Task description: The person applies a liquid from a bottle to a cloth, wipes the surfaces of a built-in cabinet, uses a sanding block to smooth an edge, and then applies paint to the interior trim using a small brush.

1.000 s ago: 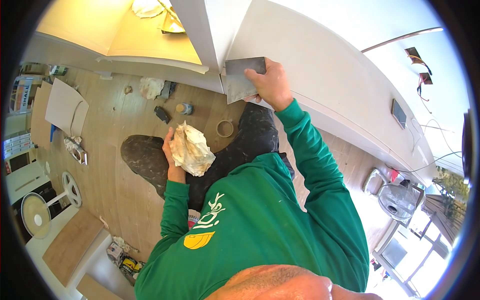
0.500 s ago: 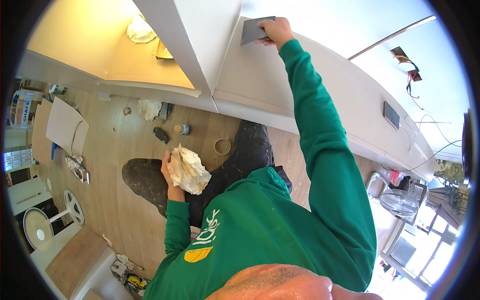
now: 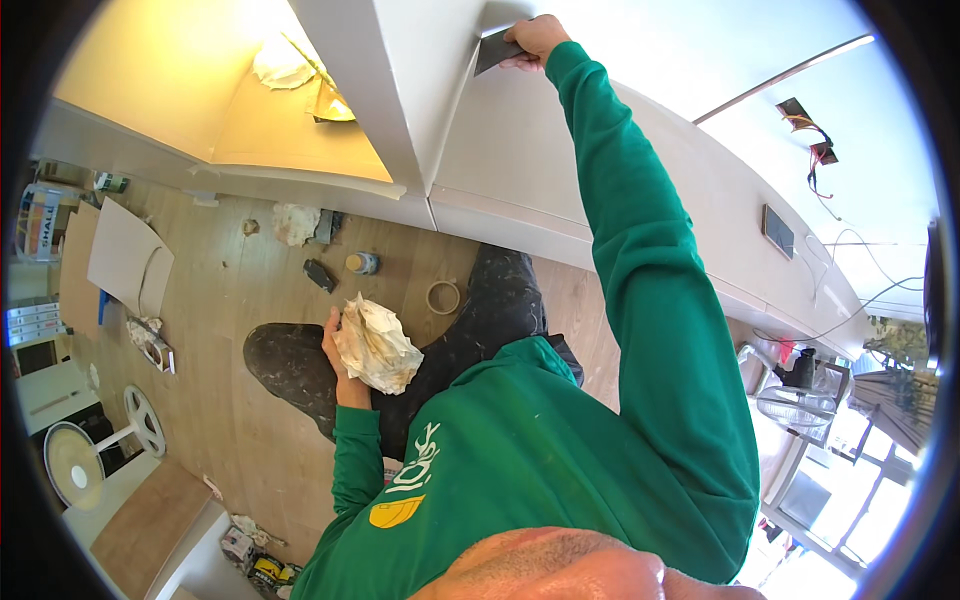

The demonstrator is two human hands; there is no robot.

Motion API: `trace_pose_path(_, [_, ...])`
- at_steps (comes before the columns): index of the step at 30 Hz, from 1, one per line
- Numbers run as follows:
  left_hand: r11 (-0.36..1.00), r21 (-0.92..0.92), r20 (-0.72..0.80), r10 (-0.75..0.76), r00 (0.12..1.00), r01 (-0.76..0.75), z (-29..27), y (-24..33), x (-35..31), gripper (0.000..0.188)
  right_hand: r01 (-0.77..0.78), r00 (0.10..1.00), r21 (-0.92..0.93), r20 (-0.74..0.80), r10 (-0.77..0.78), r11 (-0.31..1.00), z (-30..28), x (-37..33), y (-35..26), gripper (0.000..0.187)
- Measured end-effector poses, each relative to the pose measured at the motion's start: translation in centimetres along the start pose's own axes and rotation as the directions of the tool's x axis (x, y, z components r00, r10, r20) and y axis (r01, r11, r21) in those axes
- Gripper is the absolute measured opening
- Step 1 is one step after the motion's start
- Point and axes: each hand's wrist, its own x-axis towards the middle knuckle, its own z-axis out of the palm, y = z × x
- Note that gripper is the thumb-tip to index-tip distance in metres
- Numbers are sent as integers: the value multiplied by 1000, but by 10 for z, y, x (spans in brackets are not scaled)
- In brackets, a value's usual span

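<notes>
Up at the top, my right hand [image 3: 541, 42] grips a flat grey scraper [image 3: 494, 50]. The scraper's edge meets the corner where the upright beige panel [image 3: 400, 70] joins the long low cabinet's top [image 3: 530, 130]. Lower down, over my lap, my left hand [image 3: 335, 350] cups a crumpled off-white rag [image 3: 376, 347] with yellowish stains. The rag hides part of the left fingers.
A bottle [image 3: 362, 263], a small dark block [image 3: 319, 275] and a tape roll [image 3: 442, 296] lie on the wooden floor. Left of the panel, a lit recess [image 3: 230, 120] holds crumpled wrapping. A phone [image 3: 777, 231] rests on the cabinet; wires [image 3: 818, 165] hang from wall openings.
My right hand has shifted slightly left and upward with the scraper, which is now tilted so that less of its face shows. The left hand and the rag stay nearly in place.
</notes>
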Motion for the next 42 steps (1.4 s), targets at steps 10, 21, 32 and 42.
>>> trace_pose_path(10, [998, -51, 35, -20, 999, 21, 8, 0, -3, 48, 27, 1000, -24, 7, -27, 999, 5, -5, 4, 21])
trace_pose_path(21, [997, -63, 67, -44, 997, 48, 8, -1, 1, 48, 84, 992, 71, 90, -90, 994, 13, -58, 38, 23])
trace_pose_path(32, [997, -75, 66, -19, 998, 24, 0, -3, 3, 47, 162, 979, 81, 112, -171, 983, 35, -115, 68, 26])
trace_pose_path(42, [995, -91, 113, -29, 993, 39, 9, -1, 0, 47, 121, 985, 99, 115, -132, 988, 51, -158, 92, 21])
